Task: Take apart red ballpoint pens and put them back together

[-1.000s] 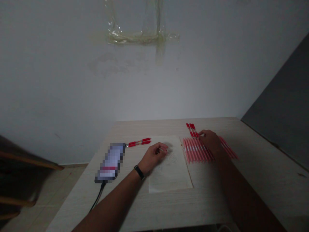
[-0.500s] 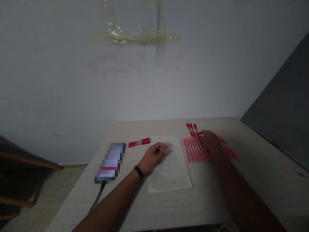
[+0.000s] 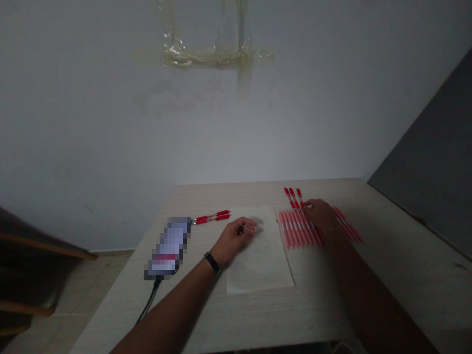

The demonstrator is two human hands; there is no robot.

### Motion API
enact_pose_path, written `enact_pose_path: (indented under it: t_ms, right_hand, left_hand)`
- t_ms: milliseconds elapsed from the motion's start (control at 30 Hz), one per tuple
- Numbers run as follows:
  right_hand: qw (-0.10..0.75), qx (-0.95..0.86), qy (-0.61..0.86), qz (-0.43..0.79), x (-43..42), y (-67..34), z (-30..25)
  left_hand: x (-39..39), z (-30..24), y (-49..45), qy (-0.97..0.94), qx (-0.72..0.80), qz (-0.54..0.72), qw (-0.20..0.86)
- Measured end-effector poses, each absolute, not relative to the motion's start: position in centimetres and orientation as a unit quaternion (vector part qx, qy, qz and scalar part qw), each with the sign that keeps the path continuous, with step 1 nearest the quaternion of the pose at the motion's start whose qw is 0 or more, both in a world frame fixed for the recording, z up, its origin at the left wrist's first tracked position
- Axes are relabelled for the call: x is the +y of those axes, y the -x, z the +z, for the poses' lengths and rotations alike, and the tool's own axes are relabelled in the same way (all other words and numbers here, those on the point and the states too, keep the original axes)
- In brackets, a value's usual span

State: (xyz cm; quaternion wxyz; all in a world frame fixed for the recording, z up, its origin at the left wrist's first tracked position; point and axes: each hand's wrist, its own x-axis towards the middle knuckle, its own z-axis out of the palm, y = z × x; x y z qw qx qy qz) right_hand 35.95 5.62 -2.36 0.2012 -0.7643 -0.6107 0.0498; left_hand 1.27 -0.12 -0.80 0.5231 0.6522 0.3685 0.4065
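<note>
Resting palm-down on the row of pink-red plastic pens [image 3: 298, 228], right hand [image 3: 321, 216] lies flat, fingers loosely spread over the pens, gripping nothing that shows. Pens lie side by side on the light wooden table [image 3: 387, 255], at 3 o'clock of the off-white paper sheet [image 3: 260, 258]. Three more red-capped pens [image 3: 294, 198] stick out at 11 o'clock of the right hand, just beside its fingertips. Left hand [image 3: 236, 238] sits on the sheet's left edge, fingers curled around a thin pale stick-like item [image 3: 248, 228]; too small to tell what. Black wristband [image 3: 213, 262] on left wrist. Two red pens [image 3: 212, 217] lie at 10 o'clock of left hand, apart from it. Blurred phone [image 3: 168, 248] at 9 o'clock, black cable [image 3: 149, 302] running off its near end.
</note>
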Motion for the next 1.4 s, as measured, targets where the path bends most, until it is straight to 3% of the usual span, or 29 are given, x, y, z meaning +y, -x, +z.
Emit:
enact_pose_path:
  t_ms: [700, 1400]
  right_hand:
    - [0.199, -0.61, 0.767, 0.033, 5.6, -36.7, -2.0]
    - [0.152, -0.604, 0.777, 0.092, 4.5, -36.4, -0.3]
  left_hand:
    - [0.1, -1.2, -1.1, -0.666, 0.364, 0.399, 0.514]
    - [0.0, -1.0, -1.2, -0.666, 0.376, 0.395, 0.509]
